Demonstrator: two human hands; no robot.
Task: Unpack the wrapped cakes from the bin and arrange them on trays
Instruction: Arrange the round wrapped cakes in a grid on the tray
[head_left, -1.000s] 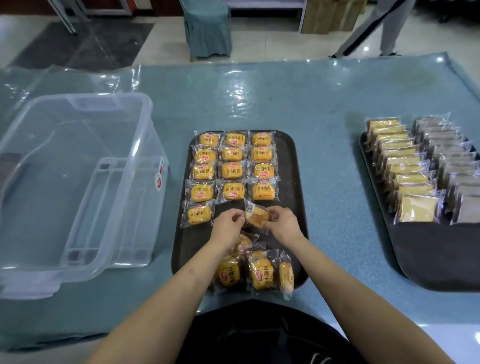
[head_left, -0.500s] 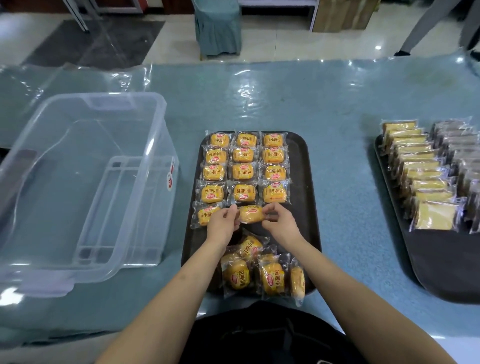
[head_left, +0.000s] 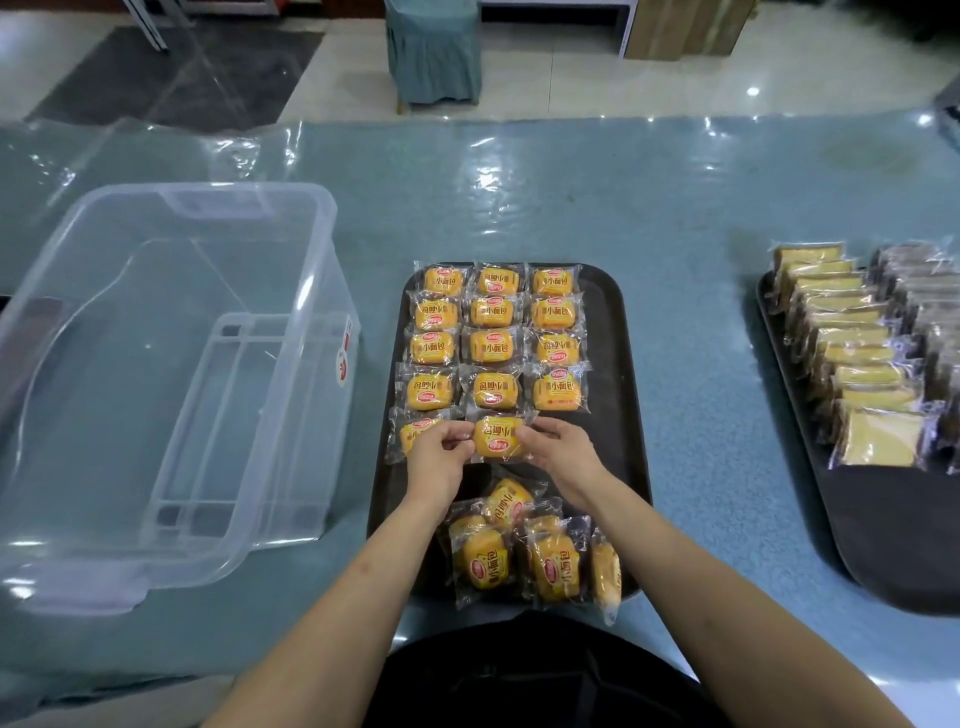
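The left hand (head_left: 435, 457) and the right hand (head_left: 561, 453) each pinched a side edge of one wrapped cake (head_left: 497, 438), fingertips and thumb closed on the clear film at either end. The cake sat low over the dark tray (head_left: 621, 415), in the middle slot of the fifth row, touching or nearly touching the tray; which, I could not tell.

It looked light and soft: a small, rounded yellow cake puffed inside a glossy plastic wrapper with red and dark print. The film was probably slippery and crinkly, and the cake would likely dent if squeezed, so the crimped side seams seemed the safest place to hold it, as the hands did.

Above it, four full rows of three matching cakes (head_left: 496, 343) lay flat and neatly aligned, and another cake (head_left: 413, 434) lay just to its left, partly hidden by the left hand. Nearer the person, a loose pile of cakes (head_left: 524, 556) lay jumbled at the tray's near end, some tilted, one hanging over the rim.

To the left stood a clear, rigid plastic bin (head_left: 171, 374), apparently empty. To the right, a second dark tray (head_left: 883, 530) carried overlapping rows of paler rectangular wrapped slices (head_left: 862, 364). Everything rested on a table under shiny blue-green plastic sheeting (head_left: 519, 182).
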